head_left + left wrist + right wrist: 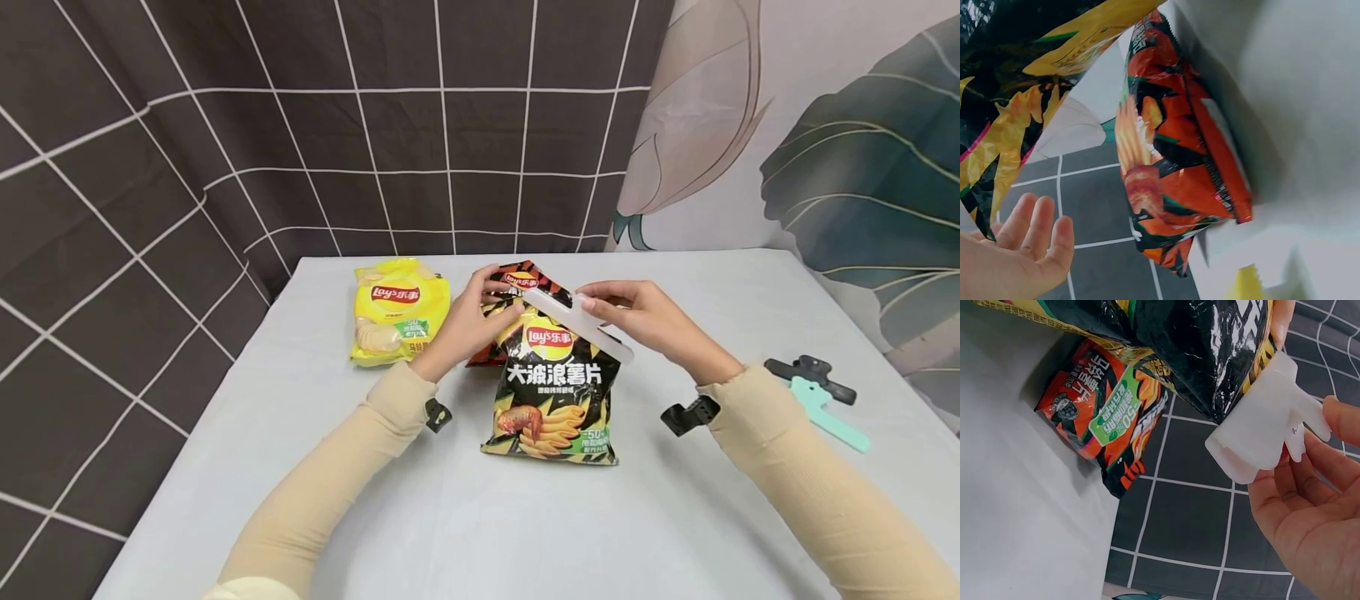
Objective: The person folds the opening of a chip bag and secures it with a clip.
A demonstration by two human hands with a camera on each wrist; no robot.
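Observation:
A black and yellow chip bag [555,392] is held up in front, its printed face toward the head view. My left hand [468,321] pinches its upper left corner; in the left wrist view, the fingers [1038,228] lie behind that corner and the thumb is hidden. My right hand [637,317] holds a white bag clip [573,321] between thumb and fingers by its handles. The clip slants along the bag's top edge. In the right wrist view, the clip [1260,419] meets the top corner; whether it grips the bag, I cannot tell.
A red and black chip bag [487,354] stands behind the black one, partly hidden. To the left lies a yellow chip bag [397,317]. A black clip [817,377] and a mint green clip [828,412] lie at the right on the white table [465,533].

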